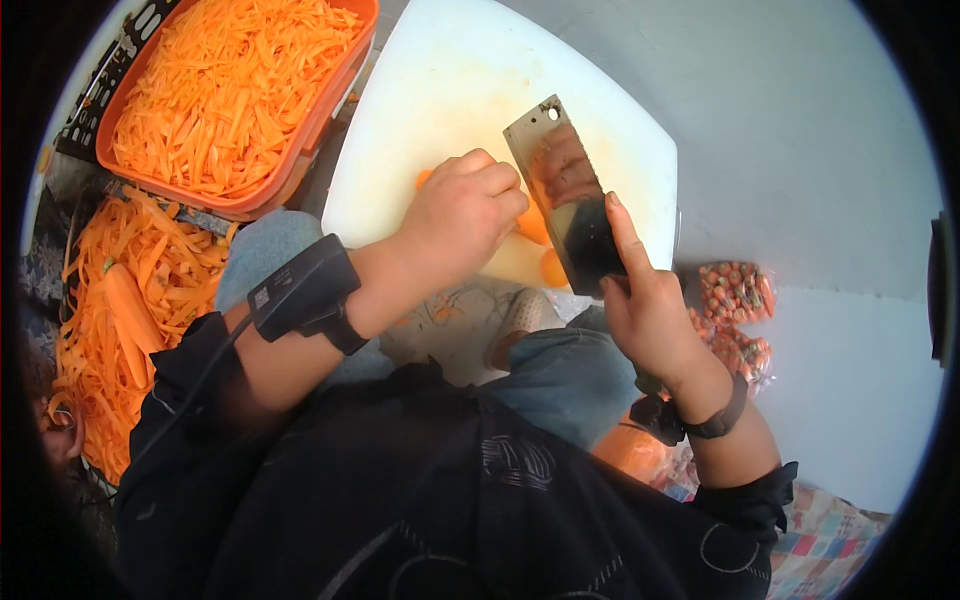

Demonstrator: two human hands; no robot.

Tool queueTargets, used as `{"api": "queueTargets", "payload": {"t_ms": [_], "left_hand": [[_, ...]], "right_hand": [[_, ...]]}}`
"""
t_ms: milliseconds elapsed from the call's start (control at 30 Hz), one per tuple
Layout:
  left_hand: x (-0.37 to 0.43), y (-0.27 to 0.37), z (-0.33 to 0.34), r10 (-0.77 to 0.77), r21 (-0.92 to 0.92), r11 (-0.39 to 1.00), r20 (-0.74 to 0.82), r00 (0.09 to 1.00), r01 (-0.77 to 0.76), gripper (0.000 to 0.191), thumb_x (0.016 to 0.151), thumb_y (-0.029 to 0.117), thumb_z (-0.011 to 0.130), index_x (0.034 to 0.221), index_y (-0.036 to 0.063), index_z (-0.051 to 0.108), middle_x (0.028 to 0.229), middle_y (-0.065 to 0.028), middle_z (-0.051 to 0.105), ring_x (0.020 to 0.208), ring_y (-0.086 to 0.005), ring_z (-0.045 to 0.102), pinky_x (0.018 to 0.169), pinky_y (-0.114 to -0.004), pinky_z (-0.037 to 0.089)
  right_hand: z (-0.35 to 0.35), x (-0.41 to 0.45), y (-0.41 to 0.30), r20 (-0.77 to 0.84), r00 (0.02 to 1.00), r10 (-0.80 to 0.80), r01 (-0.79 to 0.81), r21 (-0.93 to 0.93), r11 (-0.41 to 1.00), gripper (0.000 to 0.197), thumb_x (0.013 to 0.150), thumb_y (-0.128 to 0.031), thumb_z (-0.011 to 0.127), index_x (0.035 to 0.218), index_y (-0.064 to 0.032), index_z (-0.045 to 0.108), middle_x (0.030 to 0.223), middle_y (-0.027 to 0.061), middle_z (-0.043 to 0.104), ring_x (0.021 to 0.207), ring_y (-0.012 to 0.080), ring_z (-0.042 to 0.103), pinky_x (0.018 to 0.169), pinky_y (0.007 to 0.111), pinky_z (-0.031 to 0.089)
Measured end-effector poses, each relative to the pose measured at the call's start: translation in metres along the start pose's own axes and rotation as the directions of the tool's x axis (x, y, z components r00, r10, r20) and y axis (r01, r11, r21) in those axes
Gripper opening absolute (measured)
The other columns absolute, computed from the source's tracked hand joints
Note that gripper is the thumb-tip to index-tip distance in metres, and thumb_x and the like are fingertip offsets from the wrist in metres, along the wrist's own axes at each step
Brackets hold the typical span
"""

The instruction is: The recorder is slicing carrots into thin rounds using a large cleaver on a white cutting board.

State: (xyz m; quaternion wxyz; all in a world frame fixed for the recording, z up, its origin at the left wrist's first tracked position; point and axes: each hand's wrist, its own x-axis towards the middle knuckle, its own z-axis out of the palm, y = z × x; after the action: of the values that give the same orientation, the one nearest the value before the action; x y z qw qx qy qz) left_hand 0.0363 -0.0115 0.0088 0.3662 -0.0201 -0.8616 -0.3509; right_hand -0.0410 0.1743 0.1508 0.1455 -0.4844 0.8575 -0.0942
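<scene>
A white cutting board lies in front of me. On it my left hand is curled over a peeled carrot, its orange end showing beside my fingers. My right hand grips a cleaver with a broad, shiny blade, the index finger laid along it. The handle is hidden in my palm. The blade stands just right of my left hand, over the carrot pieces. A rounded carrot piece lies near the board's lower edge, by the blade.
An orange tub heaped with carrot strips stands at upper left. Below it are carrot peelings with whole peeled carrots, and another person's hand at the far left. Bagged carrots lie on the right.
</scene>
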Motion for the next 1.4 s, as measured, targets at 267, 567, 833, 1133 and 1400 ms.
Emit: {"api": "queueTargets", "payload": {"t_ms": [267,567,833,1133,1400], "left_hand": [[-0.003,0.003,-0.001,-0.013,-0.005,1.0,0.045,0.999,0.013,0.022,0.065,0.007,0.075,0.084,0.0084,0.064,0.091,-0.0032,0.06,0.088,-0.0246,0.057,0.077,-0.036,0.048],[0.001,0.004,-0.003,0.013,-0.033,0.999,-0.035,0.999,-0.014,0.023,0.064,0.006,0.076,0.083,0.0074,0.062,0.088,-0.0045,0.059,0.086,-0.0257,0.057,0.075,-0.036,0.049],[0.002,0.0,-0.002,0.034,-0.01,0.999,-0.032,0.999,-0.034,0.022,0.064,0.006,0.076,0.08,0.0069,0.062,0.087,-0.0046,0.059,0.085,-0.0263,0.056,0.077,-0.036,0.048],[0.001,-0.001,-0.001,0.031,-0.014,0.999,-0.039,0.999,-0.032,0.021,0.063,0.006,0.076,0.079,0.0067,0.063,0.087,-0.0046,0.06,0.086,-0.0261,0.057,0.078,-0.036,0.048],[0.001,0.0,-0.001,0.026,-0.01,1.0,-0.025,0.999,-0.026,0.022,0.063,0.007,0.076,0.081,0.0078,0.063,0.089,-0.0038,0.059,0.086,-0.0254,0.057,0.077,-0.036,0.048]], "right_hand": [[0.045,0.024,0.021,-0.071,0.997,0.018,-0.015,0.049,0.999,0.08,0.08,0.008,0.049,0.152,-0.0101,0.019,0.069,0.0229,0.061,0.061,0.0393,0.062,0.064,0.045,0.051],[0.048,0.019,0.028,-0.221,0.944,0.246,-0.157,0.355,0.922,0.08,0.085,0.004,0.05,0.154,-0.0116,0.013,0.104,0.0216,0.067,0.066,0.0287,0.067,0.065,0.035,0.053],[0.012,0.003,0.012,-0.278,0.939,0.205,-0.122,0.287,0.95,0.078,0.085,0.004,0.05,0.153,-0.0121,0.017,0.076,0.0199,0.065,0.063,0.0313,0.065,0.064,0.036,0.051],[0.006,-0.019,-0.002,-0.105,0.994,0.041,-0.035,0.061,0.998,0.076,0.083,0.007,0.051,0.151,-0.0108,0.024,0.089,0.0275,0.064,0.078,0.0394,0.067,0.073,0.039,0.052],[0.003,-0.016,-0.007,-0.035,0.999,0.034,-0.035,-0.054,0.998,0.076,0.08,0.009,0.05,0.15,-0.0085,0.025,0.096,0.0304,0.064,0.082,0.045,0.065,0.075,0.045,0.052]]}}
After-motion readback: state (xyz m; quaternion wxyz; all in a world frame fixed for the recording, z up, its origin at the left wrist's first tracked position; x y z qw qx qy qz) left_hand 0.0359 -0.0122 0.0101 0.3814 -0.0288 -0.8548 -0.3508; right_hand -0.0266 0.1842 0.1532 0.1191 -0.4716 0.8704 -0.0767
